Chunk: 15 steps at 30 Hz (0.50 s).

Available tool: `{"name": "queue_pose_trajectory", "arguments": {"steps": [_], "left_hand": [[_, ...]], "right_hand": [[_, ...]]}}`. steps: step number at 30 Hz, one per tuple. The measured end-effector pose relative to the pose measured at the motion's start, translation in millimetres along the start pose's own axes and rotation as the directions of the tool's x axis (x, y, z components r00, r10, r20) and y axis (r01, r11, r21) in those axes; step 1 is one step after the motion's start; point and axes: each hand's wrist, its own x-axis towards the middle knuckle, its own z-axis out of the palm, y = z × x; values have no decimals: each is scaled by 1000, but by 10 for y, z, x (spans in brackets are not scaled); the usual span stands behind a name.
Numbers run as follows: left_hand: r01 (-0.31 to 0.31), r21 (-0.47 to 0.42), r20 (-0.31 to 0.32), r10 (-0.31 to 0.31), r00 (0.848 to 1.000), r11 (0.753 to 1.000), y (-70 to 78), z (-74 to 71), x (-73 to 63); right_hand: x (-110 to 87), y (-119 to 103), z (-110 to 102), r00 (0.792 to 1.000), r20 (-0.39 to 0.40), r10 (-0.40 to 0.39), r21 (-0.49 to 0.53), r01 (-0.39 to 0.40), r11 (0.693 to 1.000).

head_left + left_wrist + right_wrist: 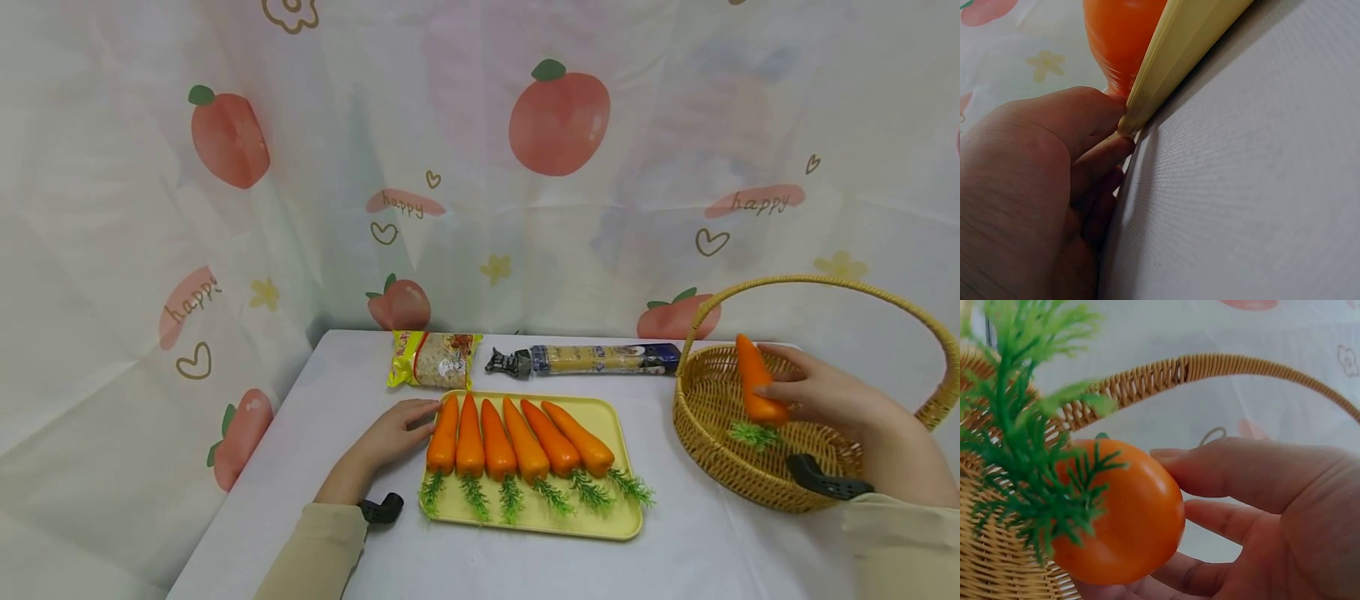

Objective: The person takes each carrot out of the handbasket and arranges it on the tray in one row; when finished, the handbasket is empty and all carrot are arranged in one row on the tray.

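Observation:
My right hand [828,392] grips an orange carrot [756,387] over the wicker basket [693,429], its tip pointing up and its green leaves hanging down. In the right wrist view, the thumb and fingers hold the carrot's thick end [1129,512], leaves in front. At the left edge of a yellow tray [540,517], my left hand [396,432] pinches the rim, with the thumb above and a finger below in the left wrist view. Several carrots [497,442] lie side by side on that tray, leaves toward me.
Behind the tray lie a yellow-ended bag of food [435,360] and a long clear packet [600,359] with dark ends. A tall arched handle [817,281] rises over the basket. Patterned cloth [465,125] hangs behind the white table [300,450] and on its left.

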Motion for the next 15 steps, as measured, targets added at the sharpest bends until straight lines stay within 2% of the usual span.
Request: {"name": "queue_pose_trajectory", "arguments": {"steps": [5, 12, 15], "left_hand": [[-5, -1, -2, 5, 1000, 1000, 1, -4, 6], [11, -1, -2, -11, 1000, 1000, 26, -10, -3], [16, -12, -1, -16, 1000, 1000, 36, -14, -5]], "right_hand": [[-26, -127, 61, 1000, 4, -13, -11, 13, 1000], [-65, -303, 179, 998, 54, 40, -73, -36, 997], [-65, -338, 238, 997, 74, 11, -65, -6, 998]]}}
